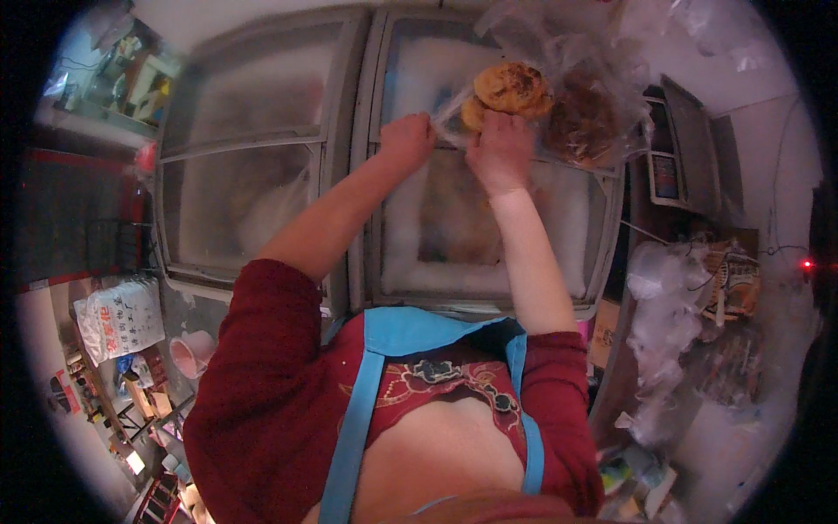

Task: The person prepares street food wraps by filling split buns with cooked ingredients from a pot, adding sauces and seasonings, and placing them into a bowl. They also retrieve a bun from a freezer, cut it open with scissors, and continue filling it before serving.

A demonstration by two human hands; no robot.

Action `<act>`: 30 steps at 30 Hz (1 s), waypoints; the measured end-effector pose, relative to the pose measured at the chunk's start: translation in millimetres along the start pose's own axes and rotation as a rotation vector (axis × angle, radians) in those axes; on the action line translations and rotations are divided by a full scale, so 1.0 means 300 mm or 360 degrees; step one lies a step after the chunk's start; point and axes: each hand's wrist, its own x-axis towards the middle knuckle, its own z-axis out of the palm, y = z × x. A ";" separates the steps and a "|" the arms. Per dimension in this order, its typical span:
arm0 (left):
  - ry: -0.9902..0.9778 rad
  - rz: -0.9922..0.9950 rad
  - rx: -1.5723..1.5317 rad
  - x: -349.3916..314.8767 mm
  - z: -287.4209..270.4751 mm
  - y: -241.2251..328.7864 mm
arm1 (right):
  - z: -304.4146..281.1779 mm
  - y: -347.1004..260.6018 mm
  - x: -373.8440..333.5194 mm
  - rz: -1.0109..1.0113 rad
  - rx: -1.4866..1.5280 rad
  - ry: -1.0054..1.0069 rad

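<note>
I read the round golden-brown flatbread (pixel 513 87) as the item in hand. It sits at the mouth of a clear plastic bag (pixel 454 112), above the frosted glass lid of a chest freezer (pixel 489 236), with a smaller browned piece just beside it on the left.

The right hand (pixel 500 150) is directly below the flatbread, fingers closed up against its lower edge. I judge this supports the flatbread from underneath.

The left hand (pixel 407 140) is closed, pinching the bag's film just left of the flatbread. I judge this keeps the mouth taut and open.

A second bag of browned flatbreads (pixel 580 122) lies just right of the hands, on the lid. Crumpled clear bags (pixel 668 306) are piled well to the right. A printed white sack (pixel 118 319) stands on the floor at lower left.
</note>
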 end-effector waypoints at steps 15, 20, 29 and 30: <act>-0.0080 -0.0045 -0.0193 -0.027 -0.026 0.012 | -0.113 0.043 0.117 0.0302 0.0293 -0.0629; -0.0043 -0.0058 -0.0062 -0.024 -0.001 0.015 | -0.120 0.188 0.099 0.1035 0.1403 -0.0232; 0.0125 0.0064 -0.0520 -0.021 -0.135 -0.187 | -0.211 0.095 0.012 0.1789 0.2901 -0.0015; 0.0146 0.0055 -0.0755 -0.031 -0.165 -0.180 | -0.250 0.074 -0.012 0.1808 0.2939 0.0056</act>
